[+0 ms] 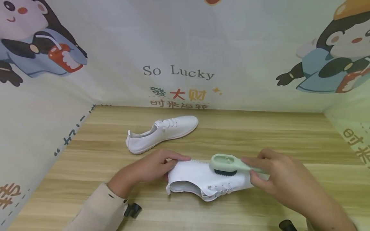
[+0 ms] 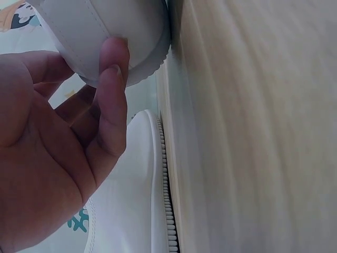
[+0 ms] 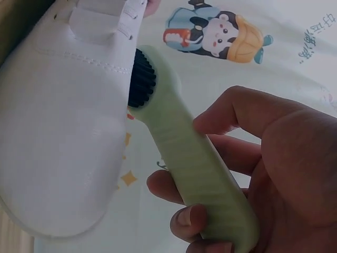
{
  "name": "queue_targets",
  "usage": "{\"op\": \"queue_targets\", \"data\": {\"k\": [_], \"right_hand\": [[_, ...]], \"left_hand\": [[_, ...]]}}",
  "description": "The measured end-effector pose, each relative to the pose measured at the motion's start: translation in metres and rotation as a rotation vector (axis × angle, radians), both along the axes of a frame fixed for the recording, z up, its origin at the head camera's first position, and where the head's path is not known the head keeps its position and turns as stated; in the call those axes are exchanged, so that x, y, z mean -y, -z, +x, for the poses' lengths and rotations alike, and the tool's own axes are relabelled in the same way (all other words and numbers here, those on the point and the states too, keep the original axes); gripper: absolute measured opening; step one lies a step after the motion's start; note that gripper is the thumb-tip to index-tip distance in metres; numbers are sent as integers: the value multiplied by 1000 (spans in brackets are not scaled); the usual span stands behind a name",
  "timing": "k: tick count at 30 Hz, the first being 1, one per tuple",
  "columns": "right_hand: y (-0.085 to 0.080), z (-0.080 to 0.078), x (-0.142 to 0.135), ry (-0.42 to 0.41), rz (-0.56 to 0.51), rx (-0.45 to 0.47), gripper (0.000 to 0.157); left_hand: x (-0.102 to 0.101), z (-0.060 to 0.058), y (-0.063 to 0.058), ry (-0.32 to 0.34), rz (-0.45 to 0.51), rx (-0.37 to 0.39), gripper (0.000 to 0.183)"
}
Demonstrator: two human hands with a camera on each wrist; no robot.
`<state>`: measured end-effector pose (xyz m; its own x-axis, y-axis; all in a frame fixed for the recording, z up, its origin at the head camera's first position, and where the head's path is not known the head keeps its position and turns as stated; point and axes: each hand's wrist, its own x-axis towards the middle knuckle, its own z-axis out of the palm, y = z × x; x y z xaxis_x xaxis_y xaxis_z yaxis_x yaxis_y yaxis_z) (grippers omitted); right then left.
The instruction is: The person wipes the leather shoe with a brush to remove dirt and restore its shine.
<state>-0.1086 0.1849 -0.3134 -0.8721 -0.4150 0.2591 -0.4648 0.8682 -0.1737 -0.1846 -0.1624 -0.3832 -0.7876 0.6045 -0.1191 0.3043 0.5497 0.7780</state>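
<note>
A white lace-up shoe (image 1: pixel 190 173) lies tilted on its side in the head view, opening and laces toward the near edge. My left hand (image 1: pixel 156 165) grips it by the heel; in the left wrist view the fingers (image 2: pixel 113 79) curl against the heel's back. My right hand (image 1: pixel 283 179) holds a light green brush (image 1: pixel 224 160) by its handle, fingers wrapped round it in the right wrist view. The brush's dark bristles (image 3: pixel 142 79) touch the shoe's upward-facing side. Part of the toe is hidden behind the right hand in the head view.
The other white shoe (image 1: pixel 164 133) stands upright farther back on the wood-grain table (image 1: pixel 260 134), toe pointing right. A printed cloth (image 1: pixel 185 41) with cartoon figures rises behind the table and along both sides.
</note>
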Motion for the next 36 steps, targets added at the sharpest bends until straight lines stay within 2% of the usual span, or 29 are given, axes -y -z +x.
{"op": "queue_targets", "data": {"k": [6,20,28,32,36], "right_hand": [[4,0,9,-34,-23,-22,37],[19,2,25,-62,-34,-25,38],[28,6,37,-116,-51,-73,40],[34,8,43,-142,-39,-94,42],[38,10,47,-165,-12,-130,45]], "left_hand": [[1,0,0,-9,-3,-22,40],[0,0,0,6,-12,-8,40],[1,1,0,6,-19,-18,40],[1,2,2,9,-11,-2,40],[1,1,4,12,-18,-26,38]]}}
